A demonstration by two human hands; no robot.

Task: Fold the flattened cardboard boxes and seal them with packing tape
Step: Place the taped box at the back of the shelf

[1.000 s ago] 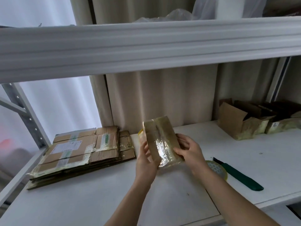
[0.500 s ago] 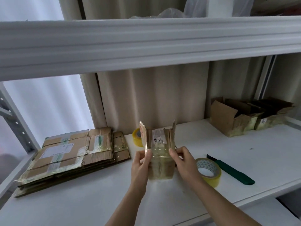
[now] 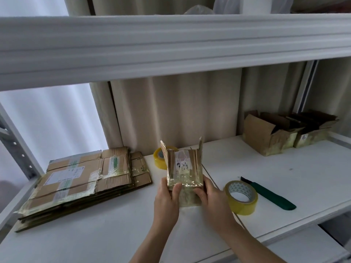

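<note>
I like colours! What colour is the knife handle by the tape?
Dark green handle, seen in the head view.

So there's a small cardboard box point(image 3: 183, 173) standing upright on the white shelf point(image 3: 284, 179), opened up with its top flaps sticking up, all wrapped in shiny old tape and a worn label on the inside wall. Both hands grip it low on either side.

Off to the left sits a stack of flattened boxes point(image 3: 81, 179), brown, with white labels and greenish tape, lying flat near the shelf's left edge.

One yellow tape roll point(image 3: 241, 197) lies flat just right of the small box, and a second roll point(image 3: 160, 158) stands right behind it. Folded boxes point(image 3: 281, 133) sit open at the far right.
</note>
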